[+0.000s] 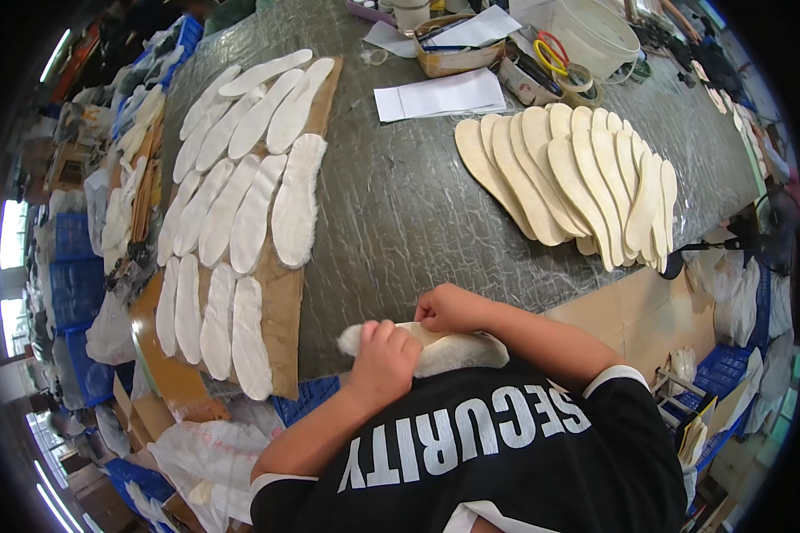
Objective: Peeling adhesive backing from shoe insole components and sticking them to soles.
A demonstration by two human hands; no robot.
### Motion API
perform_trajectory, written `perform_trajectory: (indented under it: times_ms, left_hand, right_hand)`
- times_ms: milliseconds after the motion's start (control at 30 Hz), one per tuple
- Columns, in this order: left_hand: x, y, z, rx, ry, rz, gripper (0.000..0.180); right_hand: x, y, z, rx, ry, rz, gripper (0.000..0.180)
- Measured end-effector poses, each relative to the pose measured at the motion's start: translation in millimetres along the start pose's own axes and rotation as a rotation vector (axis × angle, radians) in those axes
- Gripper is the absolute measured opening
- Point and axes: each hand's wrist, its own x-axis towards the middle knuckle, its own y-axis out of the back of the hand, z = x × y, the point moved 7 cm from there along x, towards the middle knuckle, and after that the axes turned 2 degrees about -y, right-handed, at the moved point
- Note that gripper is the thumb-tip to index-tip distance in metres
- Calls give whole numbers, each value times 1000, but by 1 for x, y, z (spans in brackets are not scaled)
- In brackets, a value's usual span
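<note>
Left hand (384, 360) is closed over the near end of a white fleecy shoe insole (436, 348), knuckles up, pressing it from above. Right hand (443, 310) is closed in a narrow pinch on the same insole's far edge. The insole lies across the person's front, at the near edge of the grey crackle-patterned surface (400, 204), against a black short-sleeved shirt (507, 444).

To the left, on a brown cardboard sheet (284, 302), white fleecy insoles (240, 213) lie in rows, fleece side up, some overlapping. To the right, well apart from both hands, a fan of pale tan flat insole boards (578, 173) lies overlapped. Beyond these: white paper sheets (440, 93), a shallow tray of tools (458, 49), tape rolls (578, 80), a pale round tub (596, 31).
</note>
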Motion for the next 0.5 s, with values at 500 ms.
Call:
perform_trajectory:
  times_ms: [500]
  left_hand:
    - [3, 14, -7, -133, 137, 120, 14]
  right_hand:
    - [-38, -10, -31, 198, 228, -118, 27]
